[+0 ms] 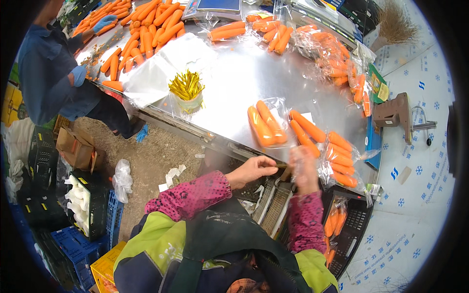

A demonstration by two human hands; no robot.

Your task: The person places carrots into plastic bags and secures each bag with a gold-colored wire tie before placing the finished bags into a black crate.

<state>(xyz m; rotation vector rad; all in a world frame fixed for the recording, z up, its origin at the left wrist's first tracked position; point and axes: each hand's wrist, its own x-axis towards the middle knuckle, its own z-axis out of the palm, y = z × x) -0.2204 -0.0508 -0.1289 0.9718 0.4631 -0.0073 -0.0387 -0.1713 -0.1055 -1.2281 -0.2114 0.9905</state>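
At the table's near edge my left hand [251, 172] is closed, thumb and fingertips pinching a thin dark-gold twist tie [281, 166]. Close beside it my right hand [304, 168] is smeared by motion, so its fingers and any hold are unclear. Just beyond lie a clear bag of carrots [266, 124] and another pair of bagged carrots [308, 131], nearest my right hand. Further right rests a fuller bag of carrots [341, 158]. Gold twist ties [186, 85] stand bunched in a small pale tub [189, 103] on the steel table [229, 73].
Loose carrots [151, 29] are heaped at the far left, where a blue-gloved co-worker [53, 73] stands. Bagged carrots [337, 63] line the far right, near a brown tape dispenser [395, 117]. Below right is a black crate [354, 224] holding bagged carrots. Clear bags [151, 73] lie left.
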